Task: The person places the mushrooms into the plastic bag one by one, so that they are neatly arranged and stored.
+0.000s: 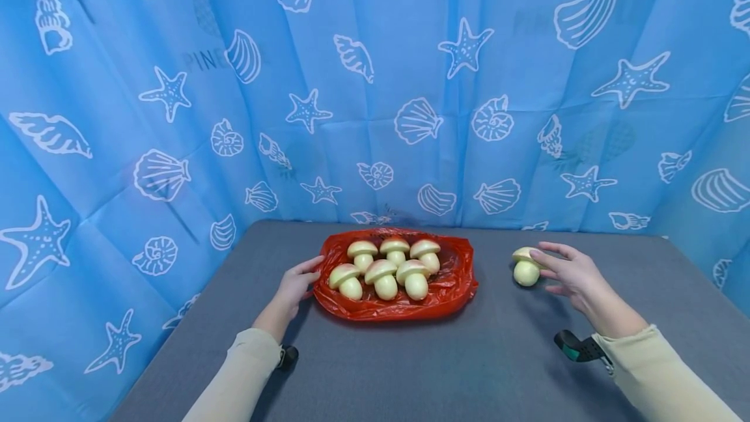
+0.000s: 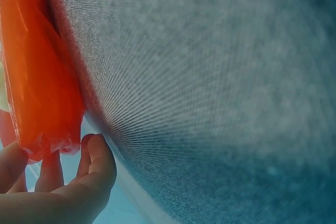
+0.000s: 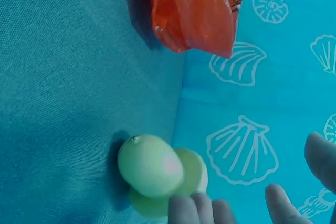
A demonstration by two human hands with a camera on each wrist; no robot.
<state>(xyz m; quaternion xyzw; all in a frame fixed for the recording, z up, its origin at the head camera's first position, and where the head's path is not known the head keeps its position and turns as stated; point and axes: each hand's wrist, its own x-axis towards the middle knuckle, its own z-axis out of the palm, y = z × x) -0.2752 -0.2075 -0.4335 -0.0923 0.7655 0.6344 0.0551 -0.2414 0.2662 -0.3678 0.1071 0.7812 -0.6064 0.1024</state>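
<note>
A red plastic bag [image 1: 451, 301], its rim rolled down, lies on the table with several toy mushrooms [image 1: 385, 285] standing in it in two rows. At its left end, my left hand [image 1: 295, 288] rests its fingers against the rim; in the left wrist view the fingertips [image 2: 50, 174] are right at the bag's crumpled edge [image 2: 44, 77]. Off to the right, a single pale mushroom [image 1: 526, 272] with a round stem sits on the table. My right hand [image 1: 571, 279] is beside it, fingers loosely spread, fingertips at its cap. The right wrist view shows this mushroom's stem [image 3: 149, 166] facing the camera.
A grey cloth-covered table [image 1: 410, 370] carries everything. Behind it and to the sides hangs a blue curtain [image 1: 375, 83] printed with white shells and starfish. Each wrist wears a dark strap, such as the right one [image 1: 577, 347].
</note>
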